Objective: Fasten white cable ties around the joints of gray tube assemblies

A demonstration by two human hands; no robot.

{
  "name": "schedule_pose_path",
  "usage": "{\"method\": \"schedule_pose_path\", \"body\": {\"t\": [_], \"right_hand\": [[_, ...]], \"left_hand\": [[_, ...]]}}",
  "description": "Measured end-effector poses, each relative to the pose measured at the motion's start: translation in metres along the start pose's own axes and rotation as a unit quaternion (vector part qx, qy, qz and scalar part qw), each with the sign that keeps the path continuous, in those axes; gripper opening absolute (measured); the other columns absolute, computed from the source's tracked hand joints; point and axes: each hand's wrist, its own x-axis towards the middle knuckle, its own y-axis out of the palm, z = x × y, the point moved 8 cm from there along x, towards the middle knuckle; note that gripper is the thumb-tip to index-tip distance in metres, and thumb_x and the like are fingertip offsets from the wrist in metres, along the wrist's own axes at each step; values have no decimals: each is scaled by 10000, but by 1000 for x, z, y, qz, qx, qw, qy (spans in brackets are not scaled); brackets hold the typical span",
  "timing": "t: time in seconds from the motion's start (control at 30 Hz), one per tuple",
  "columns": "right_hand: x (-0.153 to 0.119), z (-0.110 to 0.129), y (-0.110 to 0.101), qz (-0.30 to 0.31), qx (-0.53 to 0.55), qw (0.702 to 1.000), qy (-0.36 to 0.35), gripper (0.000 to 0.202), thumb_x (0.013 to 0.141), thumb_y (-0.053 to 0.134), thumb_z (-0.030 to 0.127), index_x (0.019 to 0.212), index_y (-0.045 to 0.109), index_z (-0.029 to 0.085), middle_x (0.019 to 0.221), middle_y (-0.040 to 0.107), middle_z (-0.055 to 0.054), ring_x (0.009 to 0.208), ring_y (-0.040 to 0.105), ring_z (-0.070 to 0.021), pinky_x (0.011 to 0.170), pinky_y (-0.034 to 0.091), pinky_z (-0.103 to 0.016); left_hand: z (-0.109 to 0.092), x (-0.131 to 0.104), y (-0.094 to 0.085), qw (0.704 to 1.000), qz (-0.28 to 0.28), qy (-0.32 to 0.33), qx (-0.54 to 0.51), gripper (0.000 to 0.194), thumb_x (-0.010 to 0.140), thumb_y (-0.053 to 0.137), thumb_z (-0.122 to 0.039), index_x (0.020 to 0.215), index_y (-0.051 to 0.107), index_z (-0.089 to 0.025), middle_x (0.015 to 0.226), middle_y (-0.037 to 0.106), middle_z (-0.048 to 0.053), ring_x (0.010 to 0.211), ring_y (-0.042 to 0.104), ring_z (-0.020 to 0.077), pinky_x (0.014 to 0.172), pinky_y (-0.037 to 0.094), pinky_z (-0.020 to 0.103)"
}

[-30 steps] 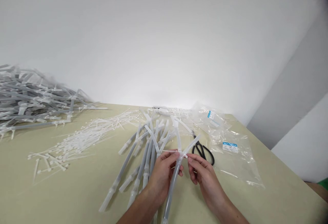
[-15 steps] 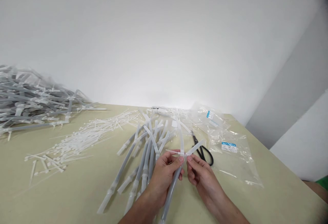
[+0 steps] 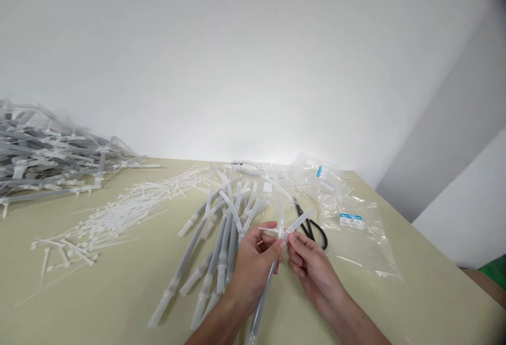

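My left hand (image 3: 256, 255) is closed around a branched plastic tube (image 3: 261, 303) just below its fork, thumb on the front. A thin white cable tie (image 3: 269, 229) sticks out leftward at the fork. On the other side my right hand (image 3: 308, 258) pinches the tube at the base of its short right branch (image 3: 301, 220); its fingertips cover the exact spot. The grey lower part of the tube runs down toward me between my forearms. To the left of my hands lie several similar branched tubes (image 3: 190, 250) on the table.
Black-handled scissors (image 3: 310, 227) lie behind my right hand. Clear plastic bags (image 3: 363, 245) with blue-and-white labels are at the right. Loose white cable ties (image 3: 118, 213) spread across the left of the table (image 3: 98, 303). A large heap of tubes (image 3: 51, 150) stands at the far left.
The fork of the tube has tilted slightly and the cable tie's free end sits a little higher. My hands keep nearly the same place and grip. The view has shifted slightly.
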Motion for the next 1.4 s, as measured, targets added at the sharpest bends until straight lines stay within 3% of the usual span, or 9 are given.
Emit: {"method": "schedule_pose_path", "body": {"t": [0.1, 0.33, 0.63, 0.73, 0.87, 1.0, 1.13, 1.3, 1.4], "right_hand": [[1, 1, -1, 6, 6, 1000, -5, 254, 732, 714, 377, 695, 565, 174, 507, 290, 87, 461, 126, -75, 401, 113, -220], [5, 2, -5, 22, -30, 999, -18, 282, 746, 691, 414, 673, 554, 179, 529, 358, 64, 464, 191, -78, 410, 123, -227], [-1, 6, 7, 76, -33, 996, -19, 228, 802, 640, 396, 810, 619, 169, 558, 365, 57, 490, 219, -79, 436, 146, -226], [-2, 10, 6, 72, -44, 996, -26, 209, 816, 628, 375, 862, 627, 172, 574, 385, 53, 493, 239, -77, 443, 152, -231], [-4, 19, 2, 37, -121, 990, -63, 259, 825, 614, 389, 700, 578, 164, 573, 429, 43, 481, 275, -69, 458, 176, -241], [-9, 26, 1, 5, -186, 978, -92, 297, 837, 588, 410, 668, 558, 168, 505, 414, 52, 474, 308, -78, 461, 208, -240], [-12, 24, 3, 11, -200, 976, -84, 338, 850, 565, 420, 628, 532, 167, 476, 438, 46, 439, 336, -74, 438, 217, -237], [-12, 20, 9, 52, -130, 988, -61, 242, 857, 560, 403, 770, 576, 178, 517, 426, 54, 429, 320, -66, 397, 188, -214], [-11, 23, 8, 57, -112, 990, -68, 199, 838, 600, 373, 883, 604, 179, 575, 422, 54, 450, 310, -59, 394, 217, -195]], "left_hand": [[-2, -1, 1, 1000, 5, 5, -2, 509, 651, 751, -284, 1088, 527, -151, 651, 529, -38, 489, 489, 89, 414, 375, 208], [20, -1, 14, 966, 93, -135, -198, 424, 664, 760, -246, 1032, 571, -153, 689, 549, -8, 530, 483, 64, 380, 318, 145], [23, -7, 21, 934, 98, -176, -294, 390, 700, 729, -176, 1049, 561, -131, 846, 578, 33, 509, 471, 33, 313, 317, 106], [17, -10, 21, 947, 84, -152, -269, 416, 716, 714, -190, 1090, 540, -137, 794, 559, 13, 500, 462, 33, 304, 308, 98], [4, -12, 16, 980, 45, -93, -168, 516, 700, 729, -214, 1151, 483, -173, 677, 482, -48, 454, 444, 42, 300, 319, 118], [-4, -13, 9, 997, 22, -38, -62, 561, 642, 764, -228, 1120, 472, -201, 764, 468, -48, 456, 472, 52, 291, 350, 153], [-10, -14, 3, 999, 5, 11, 33, 483, 695, 717, -266, 1108, 470, -225, 771, 425, -51, 467, 460, 44, 284, 342, 137], [-9, -16, 12, 998, 52, -7, 17, 443, 772, 633, -322, 1146, 422, -216, 757, 463, -45, 435, 457, 44, 282, 357, 141], [-4, -15, 13, 999, 47, -13, 20, 399, 791, 599, -359, 1118, 425, -211, 796, 493, -30, 430, 483, 58, 254, 343, 146]]}}
